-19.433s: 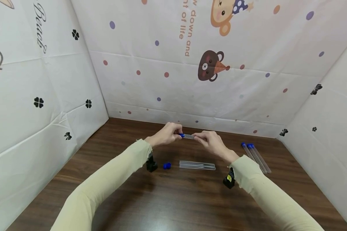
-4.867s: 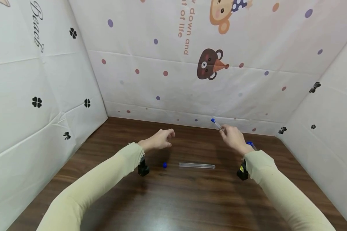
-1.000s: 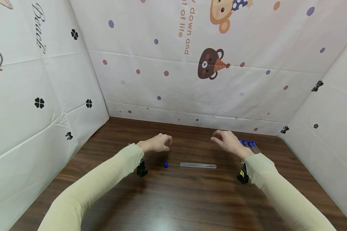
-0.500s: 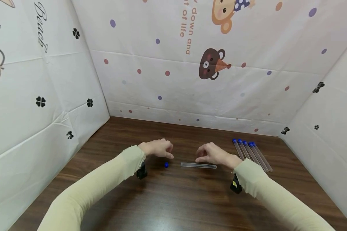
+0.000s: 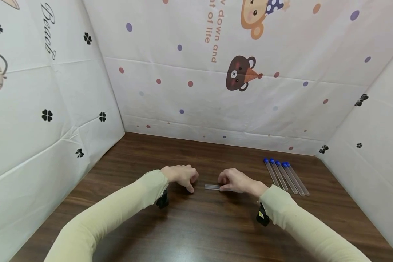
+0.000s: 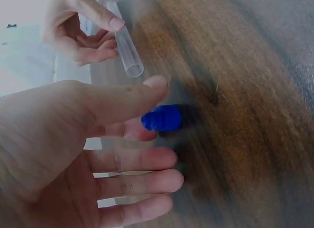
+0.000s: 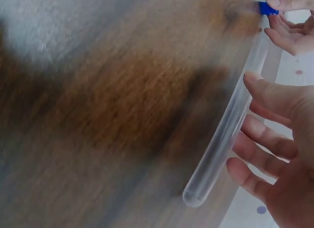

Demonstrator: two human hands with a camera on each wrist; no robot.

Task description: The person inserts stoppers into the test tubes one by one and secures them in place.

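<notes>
My left hand (image 5: pixel 183 176) is low over the table, thumb and index finger on either side of a small blue cap (image 6: pixel 167 117); a gap shows between thumb and cap in the left wrist view. The cap is hidden beneath the hand in the head view. To its right, my right hand (image 5: pixel 235 181) pinches a clear, uncapped test tube (image 5: pixel 212 187) between thumb and fingers. The tube's open end (image 6: pixel 134 70) points towards the left hand, and its rounded end (image 7: pixel 194 197) towards the right. Beyond the right hand lie several blue-capped test tubes (image 5: pixel 293 179) side by side.
The dark wooden table (image 5: pixel 196 225) is bounded by a printed back sheet (image 5: pixel 203 98), a left sheet (image 5: pixel 65 120) and a right sheet (image 5: pixel 373 153). A black wrist camera (image 5: pixel 162 201) hangs under the left wrist, another camera (image 5: pixel 262 215) under the right.
Loose tubes and caps have dwindled; the capped row has grown. After setting down a capped tube, my right hand moved left onto the last loose tube. My left hand came down over the cap.
</notes>
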